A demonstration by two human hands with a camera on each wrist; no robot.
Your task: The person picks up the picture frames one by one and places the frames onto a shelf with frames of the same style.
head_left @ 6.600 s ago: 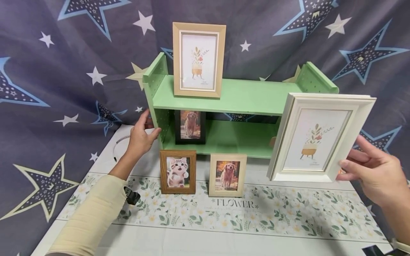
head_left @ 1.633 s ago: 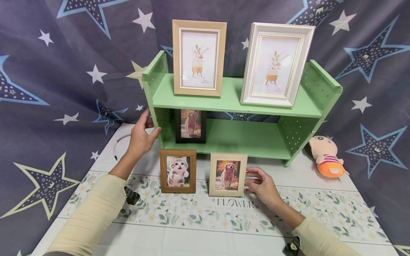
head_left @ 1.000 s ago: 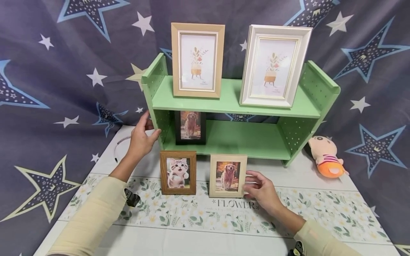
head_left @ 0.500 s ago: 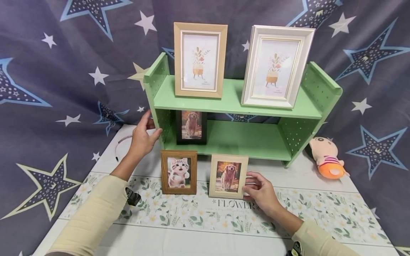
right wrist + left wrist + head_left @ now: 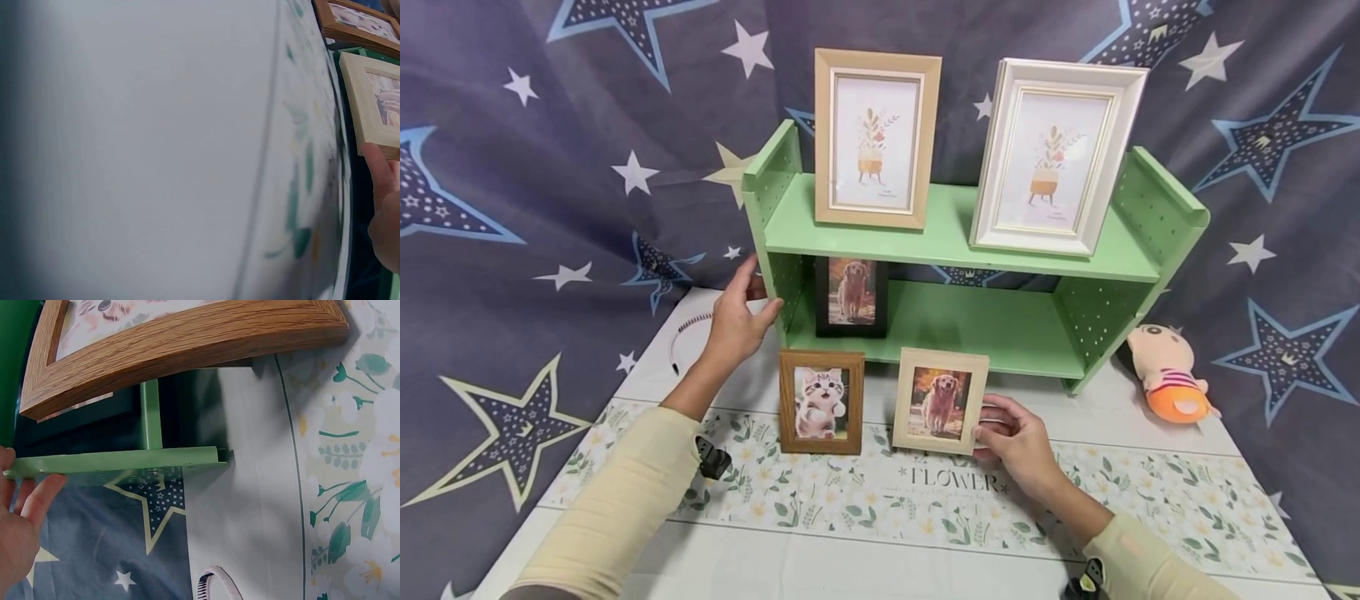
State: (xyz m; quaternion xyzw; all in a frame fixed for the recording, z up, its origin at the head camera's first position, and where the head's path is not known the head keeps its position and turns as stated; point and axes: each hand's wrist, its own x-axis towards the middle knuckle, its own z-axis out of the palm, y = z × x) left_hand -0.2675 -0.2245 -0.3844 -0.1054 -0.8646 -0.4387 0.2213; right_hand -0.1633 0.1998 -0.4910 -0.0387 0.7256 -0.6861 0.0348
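Observation:
My left hand [image 5: 739, 317] grips the left side panel of a green two-tier shelf [image 5: 1000, 329], thumb in front and fingers behind; the left wrist view shows the fingertips at the panel's edge. My right hand [image 5: 1018, 442] pinches the right edge of a pale wood photo frame [image 5: 981, 392] with a dog picture, slightly tilted. In the right wrist view the thumb lies on that frame's border [image 5: 369, 106]. Left of it stands a brown wood photo frame [image 5: 786, 400] with a kitten picture, in front of the shelf.
A tan photo frame [image 5: 928, 142] and a white photo frame [image 5: 988, 158] stand on the upper tier. A black photo frame [image 5: 880, 300] stands at the lower tier's left. A plush doll [image 5: 1165, 371] lies right of the shelf, a headband [image 5: 681, 333] left. Starry cloth hangs behind.
The white frame has gone from my right hand to the upper tier. My right hand has since taken hold of the pale wood frame, which has risen a little and tilted. My left hand stays put.

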